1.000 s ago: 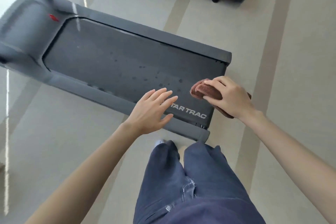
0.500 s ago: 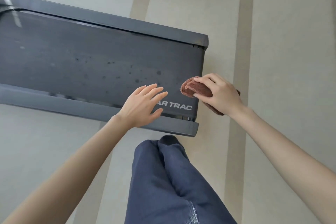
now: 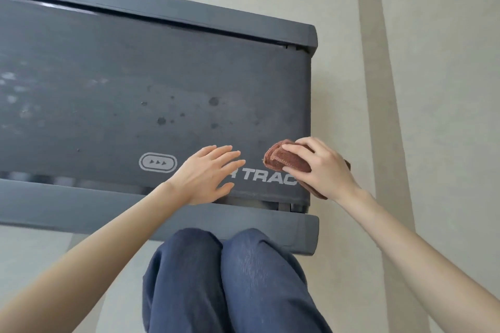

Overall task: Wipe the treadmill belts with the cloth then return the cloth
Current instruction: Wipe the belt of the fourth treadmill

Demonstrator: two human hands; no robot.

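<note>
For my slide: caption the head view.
Right hand presses brown cloth onto spotted treadmill belt; left hand open beside it.

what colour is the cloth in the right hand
The cloth is reddish brown, a folded terry-like fabric, seen in the head view, the only one.

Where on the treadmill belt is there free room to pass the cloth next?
The dark grey treadmill belt is bare between the far side rail and the arrow logo. It is crowded at the end, where the left hand and the right hand with the folded brown cloth are.
</note>
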